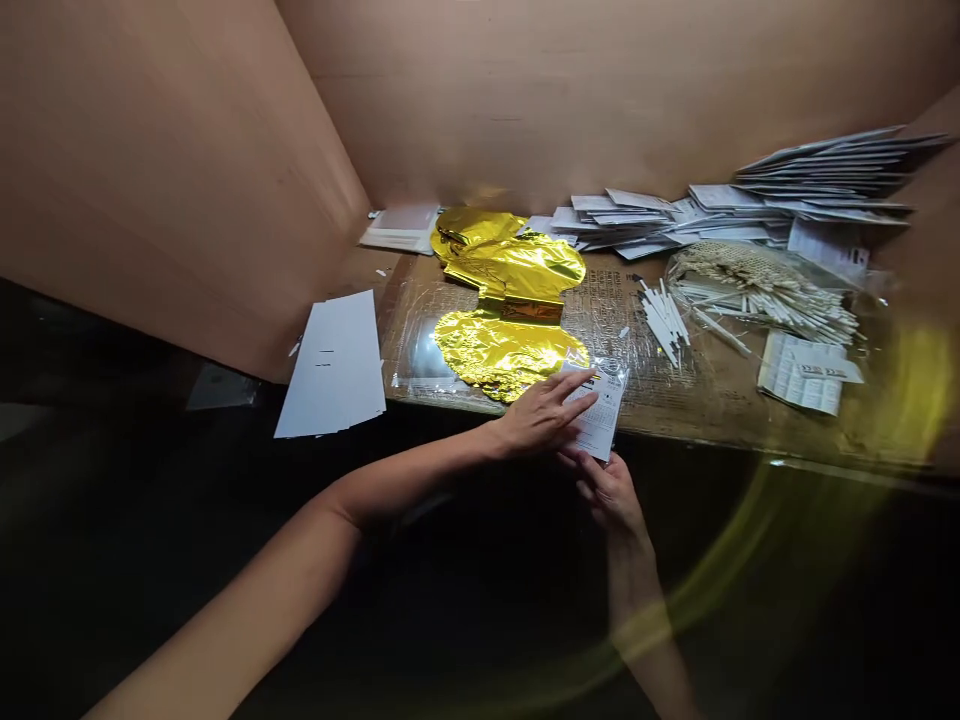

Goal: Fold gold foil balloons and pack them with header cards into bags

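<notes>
Left fingers [574, 385]: pressed together and laid flat across the top of the card, which steadies it; the thumb is hidden.
Right fingers [594, 472]: curled at the card's lower edge, seemingly pinching it from below, though the grip is partly hidden.
Printed card [600, 420]: held tilted between both hands, just above the table's near edge, its print facing up.
Nearby: a clear plastic sleeve [611, 370] at the card's far end; a crumpled gold foil balloon [506, 350] just beside it, lying flat on the table [720, 420].
Further out: white sticks [664, 320] and stacked printed cards [817, 180], set back, leaving the front of the table open for handling.
</notes>
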